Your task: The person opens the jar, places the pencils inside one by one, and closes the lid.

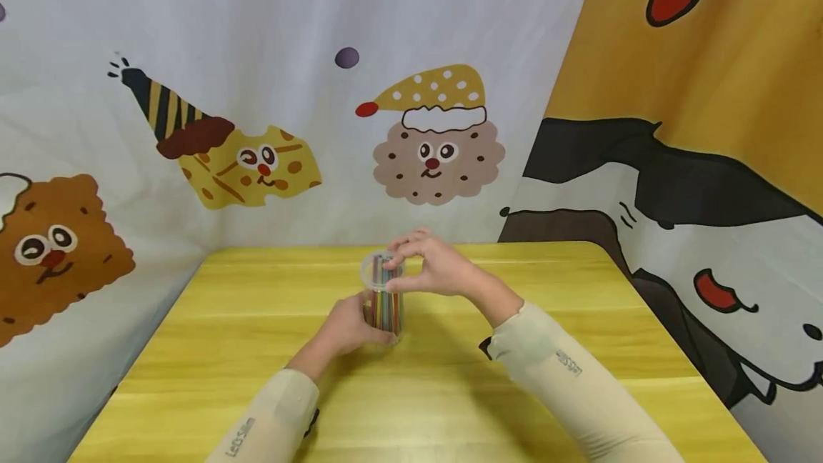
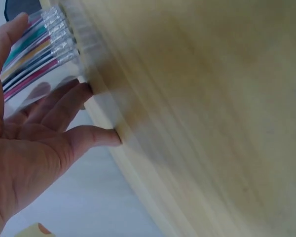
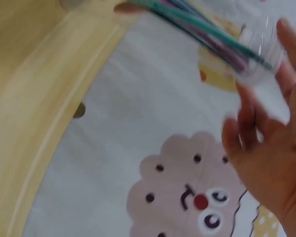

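A clear plastic jar [image 1: 386,313] full of slim coloured sticks, perhaps pencils or pens, stands upright on the yellow table. My left hand [image 1: 350,324] holds its lower part from the left; in the left wrist view the fingers [image 2: 64,106] lie around the clear wall near the sticks' silvery ends [image 2: 59,37]. At the top is a wide, clear round lid [image 1: 368,271]. My right hand [image 1: 437,266] grips this lid from the right, thumb at the near side and fingers over the rim. The right wrist view shows the lid [image 3: 261,49] between blurred fingers.
The wood-grain table [image 1: 546,377] runs around the jar on all sides. Behind it hangs a printed cloth [image 1: 289,77] with cartoon figures, close to the table's far edge. Pale sleeves [image 1: 579,377] cover both forearms.
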Demonstrator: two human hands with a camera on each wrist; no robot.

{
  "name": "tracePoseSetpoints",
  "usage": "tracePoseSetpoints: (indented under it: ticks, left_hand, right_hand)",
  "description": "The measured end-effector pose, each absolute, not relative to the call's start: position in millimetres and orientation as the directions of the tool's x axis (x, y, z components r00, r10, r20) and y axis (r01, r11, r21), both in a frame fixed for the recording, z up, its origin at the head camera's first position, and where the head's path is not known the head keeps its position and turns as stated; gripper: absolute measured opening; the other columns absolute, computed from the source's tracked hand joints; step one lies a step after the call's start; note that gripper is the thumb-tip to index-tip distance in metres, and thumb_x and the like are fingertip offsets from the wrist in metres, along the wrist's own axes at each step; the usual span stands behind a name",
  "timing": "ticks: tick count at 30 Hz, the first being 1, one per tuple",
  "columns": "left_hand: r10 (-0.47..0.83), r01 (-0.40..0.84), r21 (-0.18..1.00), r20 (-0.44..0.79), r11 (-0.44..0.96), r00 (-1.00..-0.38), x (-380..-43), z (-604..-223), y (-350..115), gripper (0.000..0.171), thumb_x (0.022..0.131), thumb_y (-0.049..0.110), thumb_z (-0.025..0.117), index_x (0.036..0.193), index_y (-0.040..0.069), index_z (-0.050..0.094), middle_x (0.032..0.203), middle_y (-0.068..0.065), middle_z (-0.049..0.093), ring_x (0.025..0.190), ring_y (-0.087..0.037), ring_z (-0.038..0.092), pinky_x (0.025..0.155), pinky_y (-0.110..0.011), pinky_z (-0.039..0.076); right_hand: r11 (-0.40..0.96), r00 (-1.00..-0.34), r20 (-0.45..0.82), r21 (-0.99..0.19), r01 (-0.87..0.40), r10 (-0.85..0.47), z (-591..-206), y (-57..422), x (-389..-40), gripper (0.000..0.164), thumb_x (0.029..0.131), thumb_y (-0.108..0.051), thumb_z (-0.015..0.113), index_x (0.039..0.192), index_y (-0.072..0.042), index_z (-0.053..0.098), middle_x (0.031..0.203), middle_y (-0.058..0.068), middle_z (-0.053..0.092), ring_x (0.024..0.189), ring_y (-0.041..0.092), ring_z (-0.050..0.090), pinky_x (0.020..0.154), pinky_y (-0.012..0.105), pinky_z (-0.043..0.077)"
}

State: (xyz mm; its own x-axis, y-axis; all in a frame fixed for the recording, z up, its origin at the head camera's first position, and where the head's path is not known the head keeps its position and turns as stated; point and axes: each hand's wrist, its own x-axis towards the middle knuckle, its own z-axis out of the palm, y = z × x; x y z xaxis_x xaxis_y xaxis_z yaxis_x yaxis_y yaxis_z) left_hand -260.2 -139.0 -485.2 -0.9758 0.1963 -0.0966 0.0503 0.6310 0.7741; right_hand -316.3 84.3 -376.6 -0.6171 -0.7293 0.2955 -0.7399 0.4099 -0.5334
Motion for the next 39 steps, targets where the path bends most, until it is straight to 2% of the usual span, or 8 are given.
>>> tracePoseSetpoints:
  ticks: [4,11,14,17,20,25,32,39]
  left_hand:
    - [0.180,0.054,0.768,-0.081,0.638,-0.980,-260,-479,-135,0.103,0.074,0.034,0.100,0.159,0.007,0.047,0.117,-0.013,0.079,0.105,-0.024,0.074,0.096,-0.050,0.063]
    - [0.195,0.057,0.764,-0.092,0.642,-0.977,-259,-477,-133,0.104,0.075,0.033,0.099,0.160,0.006,0.046,0.125,-0.017,0.077,0.111,-0.028,0.074,0.098,-0.053,0.062]
    - [0.196,0.053,0.768,-0.095,0.638,-0.976,-258,-478,-132,0.103,0.075,0.033,0.099,0.160,0.007,0.046,0.123,-0.015,0.077,0.109,-0.027,0.074,0.096,-0.051,0.063]
    - [0.192,0.049,0.767,-0.098,0.639,-0.976,-258,-479,-132,0.104,0.076,0.034,0.099,0.160,0.007,0.045,0.121,-0.014,0.078,0.107,-0.025,0.074,0.094,-0.049,0.063]
    - [0.189,0.047,0.764,-0.099,0.643,-0.977,-257,-479,-132,0.104,0.077,0.034,0.099,0.161,0.007,0.045,0.122,-0.015,0.077,0.107,-0.026,0.074,0.093,-0.049,0.063]
    - [0.188,0.040,0.771,-0.104,0.635,-0.977,-255,-480,-131,0.105,0.076,0.031,0.099,0.162,0.006,0.043,0.124,-0.017,0.077,0.110,-0.028,0.074,0.095,-0.050,0.063]
    - [0.168,0.038,0.749,-0.098,0.661,-0.981,-253,-484,-128,0.102,0.076,0.035,0.099,0.159,0.005,0.047,0.115,-0.013,0.076,0.099,-0.023,0.072,0.086,-0.045,0.063]
    - [0.166,0.040,0.754,-0.092,0.656,-0.982,-254,-483,-128,0.103,0.077,0.034,0.099,0.159,0.004,0.045,0.112,-0.012,0.078,0.099,-0.023,0.074,0.089,-0.047,0.063]
  right_hand:
    - [0.488,-0.629,0.375,-0.408,-0.772,-0.681,-371,82,-306,0.034,0.084,-0.045,0.091,0.106,-0.021,0.082,0.132,0.004,0.071,0.126,0.026,0.060,0.103,0.049,0.058]
    - [0.422,-0.573,0.268,-0.456,-0.784,-0.775,-356,91,-308,0.025,0.097,-0.028,0.079,0.117,-0.013,0.080,0.163,0.012,0.053,0.150,0.037,0.047,0.123,0.062,0.041]
    - [0.459,-0.580,0.278,-0.395,-0.796,-0.766,-353,87,-304,0.025,0.094,-0.031,0.084,0.112,-0.014,0.080,0.144,0.007,0.071,0.137,0.031,0.057,0.115,0.052,0.048]
    - [0.539,-0.571,0.382,-0.196,-0.819,-0.727,-355,81,-296,0.036,0.088,-0.052,0.085,0.102,-0.019,0.079,0.116,0.002,0.080,0.117,0.028,0.065,0.103,0.046,0.054]
    - [0.603,-0.573,0.429,-0.078,-0.794,-0.698,-358,77,-289,0.045,0.085,-0.065,0.081,0.099,-0.023,0.075,0.115,0.002,0.079,0.114,0.030,0.067,0.100,0.047,0.056]
    - [0.580,-0.657,0.292,-0.312,-0.753,-0.695,-362,75,-287,0.032,0.093,-0.045,0.083,0.108,-0.020,0.070,0.142,0.004,0.071,0.138,0.032,0.057,0.116,0.051,0.049]
    - [0.673,-0.725,0.374,-0.283,-0.683,-0.578,-378,65,-277,0.050,0.084,-0.058,0.087,0.107,-0.019,0.066,0.118,0.004,0.074,0.113,0.030,0.061,0.100,0.047,0.052]
    - [0.591,-0.716,0.303,-0.412,-0.693,-0.628,-372,76,-278,0.029,0.099,-0.037,0.078,0.119,-0.017,0.072,0.147,0.008,0.067,0.143,0.031,0.056,0.122,0.055,0.042]
